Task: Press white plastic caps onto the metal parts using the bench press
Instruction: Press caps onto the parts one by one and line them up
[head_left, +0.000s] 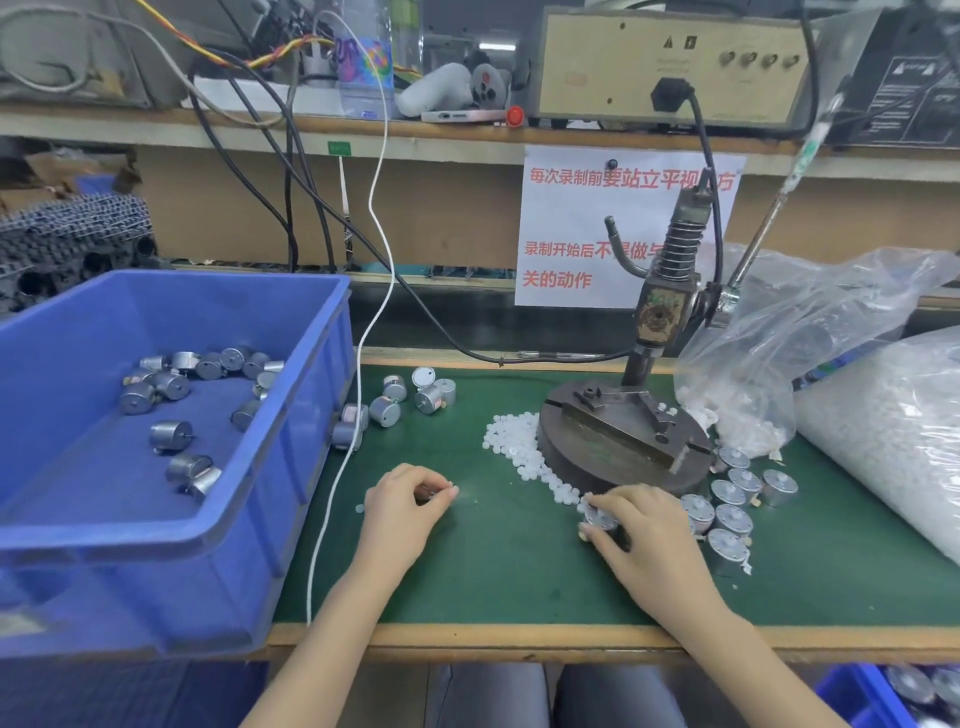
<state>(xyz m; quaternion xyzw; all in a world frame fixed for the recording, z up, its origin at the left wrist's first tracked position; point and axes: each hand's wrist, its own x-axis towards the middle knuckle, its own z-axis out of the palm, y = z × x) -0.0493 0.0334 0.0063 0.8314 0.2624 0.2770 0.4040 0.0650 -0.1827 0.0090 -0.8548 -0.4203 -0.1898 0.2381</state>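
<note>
On the worktop (493, 571) our right hand (641, 527) grips a metal part (599, 519), at 6 o'clock of the bench press (623, 441); our left hand (408, 501) pinches a small piece (434, 493). Capping the part seems next.

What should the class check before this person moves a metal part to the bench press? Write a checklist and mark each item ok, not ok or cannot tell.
1. Right hand grips a metal part: ok.
2. White cap already set on that part: cannot tell, the fingers hide its top.
3. Left hand pinches a cap: cannot tell, blurred.
4. Both hands away from the bench press: ok.
5. No metal part sits on the press base: ok.
6. Loose white caps lie beside the base: ok.
</note>
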